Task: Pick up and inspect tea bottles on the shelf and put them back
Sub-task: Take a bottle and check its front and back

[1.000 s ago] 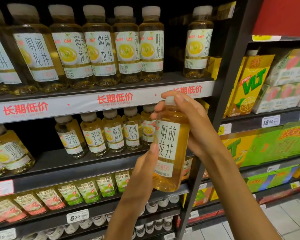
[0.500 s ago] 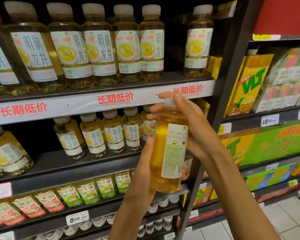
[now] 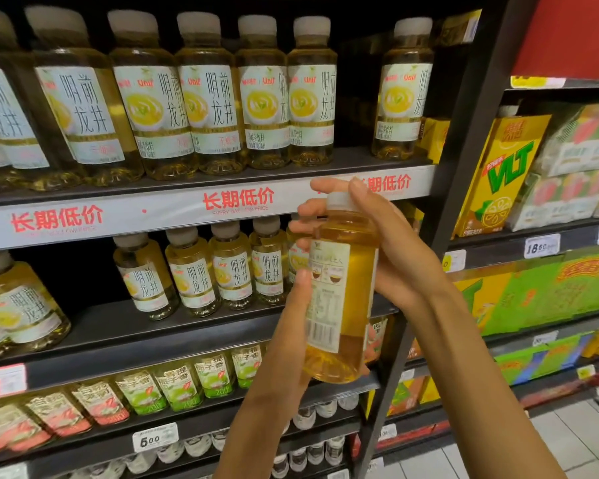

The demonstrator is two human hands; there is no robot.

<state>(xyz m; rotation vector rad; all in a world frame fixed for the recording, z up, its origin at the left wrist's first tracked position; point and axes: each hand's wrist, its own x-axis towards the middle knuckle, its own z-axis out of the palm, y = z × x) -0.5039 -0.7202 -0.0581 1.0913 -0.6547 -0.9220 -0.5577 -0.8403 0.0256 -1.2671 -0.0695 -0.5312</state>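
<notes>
A bottle of Longjing tea [image 3: 343, 299] is held upright in front of the middle shelf [image 3: 187, 326], its back label with the barcode turned toward the camera; the right hand [image 3: 388, 250] wraps the neck and shoulder, its fingers curled over the white cap [image 3: 339, 199], while the left hand [image 3: 291, 326] supports the lower body, its grip pressed along the label's left edge with the thumb lying flat up the side (the fingers behind the bottle are hidden). This looks like the inspection step, mid-turn; to do it well, let the upper hand steer the rotation at the cap and keep the lower hand snug enough that the smooth, heavy plastic does not slip; hold it level so the small print stays readable. For the return, the open gap on the middle shelf, right of the row of matching bottles [image 3: 232, 271], seems the likely spot; set it down base first without knocking its neighbours.
</notes>
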